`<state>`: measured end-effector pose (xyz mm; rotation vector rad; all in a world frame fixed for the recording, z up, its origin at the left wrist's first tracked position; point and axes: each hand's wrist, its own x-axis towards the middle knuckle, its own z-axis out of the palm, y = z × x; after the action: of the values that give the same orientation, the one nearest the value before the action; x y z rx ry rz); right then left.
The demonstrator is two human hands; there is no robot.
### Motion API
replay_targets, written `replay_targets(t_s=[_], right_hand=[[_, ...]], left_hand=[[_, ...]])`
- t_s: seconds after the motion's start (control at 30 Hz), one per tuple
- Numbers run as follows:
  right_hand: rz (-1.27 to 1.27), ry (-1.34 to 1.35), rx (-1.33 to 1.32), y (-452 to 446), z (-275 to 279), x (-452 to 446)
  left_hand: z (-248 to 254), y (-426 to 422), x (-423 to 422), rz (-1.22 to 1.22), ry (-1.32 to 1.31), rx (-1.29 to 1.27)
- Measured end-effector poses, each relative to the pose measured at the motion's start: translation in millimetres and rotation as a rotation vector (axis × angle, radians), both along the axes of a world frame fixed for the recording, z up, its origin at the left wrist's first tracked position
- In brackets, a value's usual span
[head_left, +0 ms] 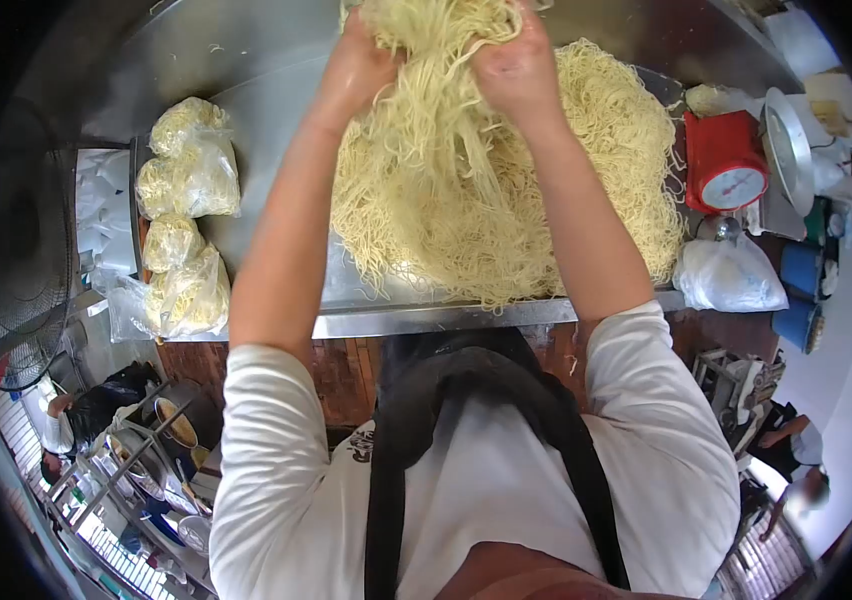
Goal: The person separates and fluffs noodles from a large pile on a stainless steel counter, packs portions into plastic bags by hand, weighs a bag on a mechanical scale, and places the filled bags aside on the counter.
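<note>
A wide heap of pale yellow noodles (616, 150) covers the middle and right of a metal work table (281, 130). Above it, near the top of the head view, my left hand (361, 65) and my right hand (516, 65) lift a thick bunch of noodles between them. Strands hang from the hands down toward the heap, blurred in part by motion. Both hands are closed around the noodles, with some fingers hidden behind the strands.
Clear bags of noodles (186, 275) lie at the table's left end. On the right stand a red dial scale (731, 160) with a metal pan and a white plastic bag (731, 275). A fan (26, 240) is at far left. Other people (796, 440) are in the background.
</note>
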<state>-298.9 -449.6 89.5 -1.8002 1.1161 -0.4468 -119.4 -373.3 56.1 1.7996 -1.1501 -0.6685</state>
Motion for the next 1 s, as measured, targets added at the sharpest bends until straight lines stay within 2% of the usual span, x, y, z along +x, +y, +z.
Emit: replay_targets(t_s=[0.07,0.1,0.13,0.17,0.2,0.23,0.3,0.33,0.37,0.4,0.43,0.5,0.53,0.57,0.63,0.7,0.8,0.83,0.87,0.9,0.93,0.97,1.0], right_hand=[[0.038,0.054,-0.38,-17.2,-20.5,-4.4],[0.097,0.156,-0.437,-19.4,-35.1,-20.3],[0.152,0.266,-0.484,-16.6,-56.7,-44.5],[0.215,0.374,-0.53,-11.9,-74.7,-64.9],[0.298,0.533,-0.383,-0.9,-81.0,-83.7],[0.374,0.686,-0.235,10.9,-87.3,-97.7],[0.417,0.748,-0.164,36.1,-124.3,-93.7],[0.375,0.663,-0.218,38.6,-163.2,-86.5],[0.326,0.572,-0.279,30.8,-208.4,-73.2],[0.281,0.486,-0.334,24.5,-230.5,-62.1],[0.251,0.279,-0.138,28.5,-219.7,-54.1],[0.173,-0.144,0.227,19.2,-154.2,-28.2],[0.158,-0.191,0.19,16.5,-127.1,-23.0],[0.138,-0.235,0.155,14.2,-97.1,-18.3],[-0.403,-0.681,0.784,34.3,11.1,-11.4],[-0.226,-0.481,0.431,9.2,-13.7,-15.6],[0.154,0.062,0.006,-19.6,-31.6,-57.8],[0.219,0.152,-0.091,-21.0,-42.9,-79.8],[0.281,0.237,-0.193,-22.3,-54.3,-101.8],[0.268,0.184,-0.27,-4.4,-78.0,-126.1],[0.297,0.274,-0.248,12.3,-111.3,-137.8],[0.323,0.362,-0.227,26.0,-148.5,-144.6],[0.283,0.556,-0.208,42.5,-183.4,-130.1]], left_hand=[[-46.7,-6.9,23.4,0.002,-0.444,-0.03],[-68.8,-6.8,35.0,0.001,-0.662,-0.046],[-73.6,9.9,38.4,0.053,-0.562,0.073],[-77.1,33.6,35.6,0.091,-0.48,0.069],[-82.4,54.5,32.6,0.136,-0.402,0.061],[-110.3,67.4,30.2,0.069,-0.162,0.162],[-204.7,96.0,-16.9,0.048,-0.295,0.348],[-193.1,93.4,-51.8,0.053,-0.513,0.426],[-172.8,73.5,-51.0,0.041,-0.247,0.379],[-149.2,54.8,-47.8,0.023,0.025,0.333],[-139.3,50.5,-48.0,0.008,0.306,0.302],[-149.0,28.5,-38.1,0.25,0.208,0.171],[-104.8,33.3,-38.8,0.237,0.323,0.051],[-39.9,38.5,-37.1,0.221,0.439,-0.067],[18.6,50.0,-32.5,0.072,0.662,-0.356],[26.4,49.4,-30.5,0.074,0.704,-0.508],[-55.3,71.4,1.2,0.161,0.299,-0.172],[-75.8,79.2,6.7,0.2,0.143,-0.079],[-88.4,98.7,9.6,0.275,0.196,0.058],[-122.3,115.4,24.5,0.255,0.198,0.208],[-167.1,132.3,31.5,0.233,0.196,0.358],[-220.1,131.5,9.1,0.167,0.062,0.279],[-288.3,127.4,-22.1,0.238,-0.017,0.178]])
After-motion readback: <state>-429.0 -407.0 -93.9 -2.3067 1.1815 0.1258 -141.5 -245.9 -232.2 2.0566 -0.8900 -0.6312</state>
